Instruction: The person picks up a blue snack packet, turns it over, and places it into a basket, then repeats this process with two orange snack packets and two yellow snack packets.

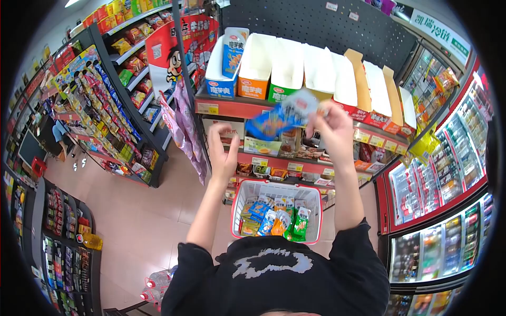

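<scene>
Nearest, at the lower centre, a white basket (318,210) with a red rim holds blue, orange and green packets (282,221). Above it the left hand (222,152) is empty, fingers apart; the right hand (332,126) pinches one end of a blurred blue packet (282,117) — fingertips clamped on it — in front of the red-edged shelf (211,108). Open boxes (254,87) line its top, before a dark perforated panel (295,26). Beyond, snack racks (100,108) and pinkish floor tiles (126,210) fill the left — lit drink coolers (386,200) the right.
</scene>
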The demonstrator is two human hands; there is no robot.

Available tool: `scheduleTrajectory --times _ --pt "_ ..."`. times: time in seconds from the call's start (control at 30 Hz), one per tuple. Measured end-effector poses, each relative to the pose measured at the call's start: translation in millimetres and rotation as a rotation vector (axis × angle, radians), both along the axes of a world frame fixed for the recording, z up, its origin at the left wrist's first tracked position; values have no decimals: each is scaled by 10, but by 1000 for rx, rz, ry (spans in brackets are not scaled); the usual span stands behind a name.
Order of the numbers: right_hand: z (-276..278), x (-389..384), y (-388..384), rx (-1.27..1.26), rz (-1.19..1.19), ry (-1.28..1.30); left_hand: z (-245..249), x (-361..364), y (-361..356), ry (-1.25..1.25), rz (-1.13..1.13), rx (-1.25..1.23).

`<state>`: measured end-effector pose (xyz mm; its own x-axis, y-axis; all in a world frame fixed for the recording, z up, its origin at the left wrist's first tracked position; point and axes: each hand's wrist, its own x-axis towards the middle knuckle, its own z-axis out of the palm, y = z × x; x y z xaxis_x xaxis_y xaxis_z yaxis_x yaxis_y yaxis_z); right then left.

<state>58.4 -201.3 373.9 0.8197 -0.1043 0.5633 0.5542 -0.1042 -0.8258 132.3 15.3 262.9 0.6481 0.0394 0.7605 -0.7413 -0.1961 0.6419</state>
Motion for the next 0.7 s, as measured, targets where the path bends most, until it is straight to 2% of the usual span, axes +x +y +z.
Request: scheduleTrajectory --times 0.1,0.17,0.23,0.33,0.37,0.47,0.57,0.7 --pt "458 326 205 -8 -95 -159 354 420 -59 -289 380 77" --pt "618 710 292 -45 -63 -338 552 619 -123 -361 508 86" --pt "761 1060 408 -66 -92 -413 549 897 -188 -360 557 96" --pt "898 1505 567 -160 -208 -508 426 1116 -264 -212 581 47" --pt "912 1614 611 -191 -238 -506 383 1140 -254 -253 573 72" --pt "870 1979 659 -432 -338 -515 314 1172 -250 -362 623 127" --pt "799 2180 730 -618 -435 -551 281 1203 -247 -366 591 122" --pt "626 2447 688 -871 -626 -426 285 1201 -244 -354 584 109"
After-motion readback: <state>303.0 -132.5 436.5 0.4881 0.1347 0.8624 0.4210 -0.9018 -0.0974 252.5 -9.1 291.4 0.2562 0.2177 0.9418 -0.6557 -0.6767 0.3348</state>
